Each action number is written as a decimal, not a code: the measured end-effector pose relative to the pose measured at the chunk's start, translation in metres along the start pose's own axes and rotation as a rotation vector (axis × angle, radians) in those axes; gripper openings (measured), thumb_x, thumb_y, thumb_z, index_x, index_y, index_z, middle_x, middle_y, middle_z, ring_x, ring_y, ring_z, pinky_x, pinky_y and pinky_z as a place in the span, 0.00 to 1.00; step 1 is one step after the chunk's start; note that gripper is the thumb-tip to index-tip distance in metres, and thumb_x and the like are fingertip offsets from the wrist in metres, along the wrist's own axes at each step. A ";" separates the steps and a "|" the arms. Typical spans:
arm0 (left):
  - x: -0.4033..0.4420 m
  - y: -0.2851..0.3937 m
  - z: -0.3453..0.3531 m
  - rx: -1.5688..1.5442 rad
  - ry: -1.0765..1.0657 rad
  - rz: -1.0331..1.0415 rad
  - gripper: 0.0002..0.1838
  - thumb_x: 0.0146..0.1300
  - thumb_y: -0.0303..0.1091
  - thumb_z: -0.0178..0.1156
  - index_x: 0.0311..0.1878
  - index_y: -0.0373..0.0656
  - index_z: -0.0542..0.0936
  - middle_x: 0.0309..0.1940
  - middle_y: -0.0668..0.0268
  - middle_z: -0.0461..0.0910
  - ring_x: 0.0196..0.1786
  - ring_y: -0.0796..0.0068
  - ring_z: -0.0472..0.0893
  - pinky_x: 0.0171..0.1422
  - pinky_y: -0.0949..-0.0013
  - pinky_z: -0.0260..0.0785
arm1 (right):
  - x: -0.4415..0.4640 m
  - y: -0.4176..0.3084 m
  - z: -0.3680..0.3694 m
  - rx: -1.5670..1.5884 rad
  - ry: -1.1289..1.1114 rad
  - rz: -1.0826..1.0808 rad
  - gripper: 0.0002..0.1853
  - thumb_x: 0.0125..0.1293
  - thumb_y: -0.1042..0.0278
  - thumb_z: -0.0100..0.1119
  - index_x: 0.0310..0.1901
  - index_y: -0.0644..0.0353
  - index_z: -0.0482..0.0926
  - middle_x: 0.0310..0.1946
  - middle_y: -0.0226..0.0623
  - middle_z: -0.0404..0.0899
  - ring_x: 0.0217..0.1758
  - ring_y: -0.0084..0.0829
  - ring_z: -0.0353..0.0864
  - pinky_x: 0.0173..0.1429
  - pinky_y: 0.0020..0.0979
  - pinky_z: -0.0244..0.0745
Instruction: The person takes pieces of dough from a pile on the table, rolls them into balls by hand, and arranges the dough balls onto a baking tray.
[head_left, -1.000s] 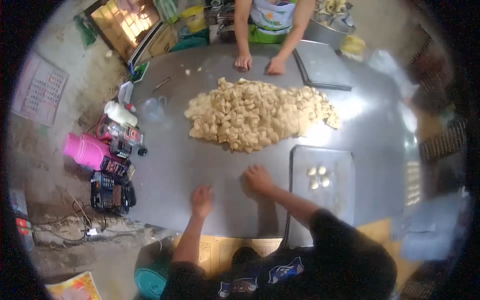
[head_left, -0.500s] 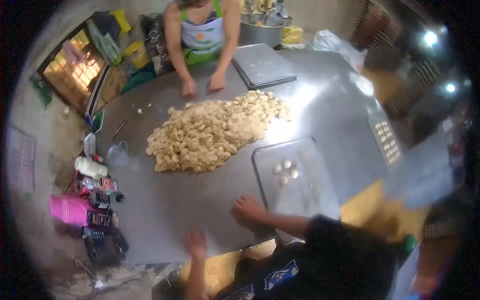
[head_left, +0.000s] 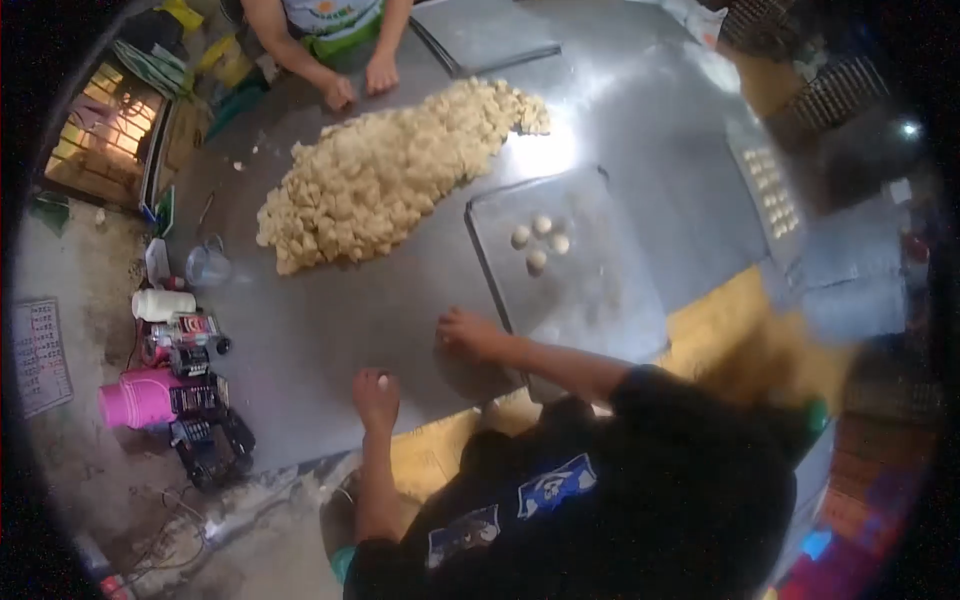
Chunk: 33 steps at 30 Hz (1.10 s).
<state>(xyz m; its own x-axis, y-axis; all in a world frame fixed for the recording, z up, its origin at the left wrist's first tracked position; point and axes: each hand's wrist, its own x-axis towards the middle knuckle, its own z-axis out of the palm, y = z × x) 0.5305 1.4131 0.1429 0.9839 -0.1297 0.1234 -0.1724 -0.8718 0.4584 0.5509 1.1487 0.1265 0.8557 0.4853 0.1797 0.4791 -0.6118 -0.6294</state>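
Note:
My left hand is closed near the front edge of the metal table; a small pale spot shows at its fingers, too small to name. My right hand rests palm down with curled fingers on the tabletop, just left of a dark-rimmed metal tray. Whatever lies under its fingers is hidden. On that tray sit several round dough balls in a loose cluster. Beyond my hands spreads a large heap of cut dough pieces.
Across the table, a co-worker's two hands are down behind the heap. Stacked trays lie at the back. A pink container, a white bottle and a clear jug line the left edge. Another tray of dough pieces stands right.
The view has tilted down, so the table and heap appear higher. Both my hands stay over the front of the table; the left is less blurred and looks more tightly curled.

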 end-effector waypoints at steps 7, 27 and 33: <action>0.044 0.198 0.047 -0.540 -0.105 0.028 0.15 0.51 0.31 0.66 0.44 0.39 0.79 0.37 0.59 0.77 0.41 0.60 0.77 0.49 0.60 0.68 | -0.091 0.022 -0.110 0.231 0.530 0.368 0.16 0.52 0.73 0.64 0.45 0.60 0.78 0.40 0.42 0.75 0.45 0.40 0.76 0.50 0.36 0.73; 0.097 0.259 0.133 0.002 -0.106 0.192 0.19 0.46 0.43 0.69 0.42 0.47 0.82 0.36 0.64 0.79 0.46 0.62 0.73 0.53 0.56 0.59 | -0.086 0.146 -0.141 0.379 0.171 0.534 0.14 0.52 0.65 0.66 0.39 0.60 0.78 0.39 0.44 0.73 0.41 0.44 0.75 0.45 0.39 0.71; 0.070 0.279 0.109 -0.065 -0.017 0.153 0.19 0.46 0.44 0.69 0.41 0.47 0.83 0.32 0.65 0.78 0.43 0.64 0.74 0.51 0.58 0.60 | -0.107 0.121 -0.163 0.252 0.373 0.351 0.16 0.52 0.65 0.67 0.42 0.60 0.78 0.39 0.45 0.73 0.43 0.44 0.75 0.45 0.40 0.72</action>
<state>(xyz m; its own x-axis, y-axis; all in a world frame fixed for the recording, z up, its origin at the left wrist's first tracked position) 0.5567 1.1093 0.1833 0.9463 -0.2675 0.1816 -0.3229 -0.8086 0.4918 0.5489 0.9210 0.1548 0.9881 -0.0015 0.1536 0.1317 -0.5061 -0.8523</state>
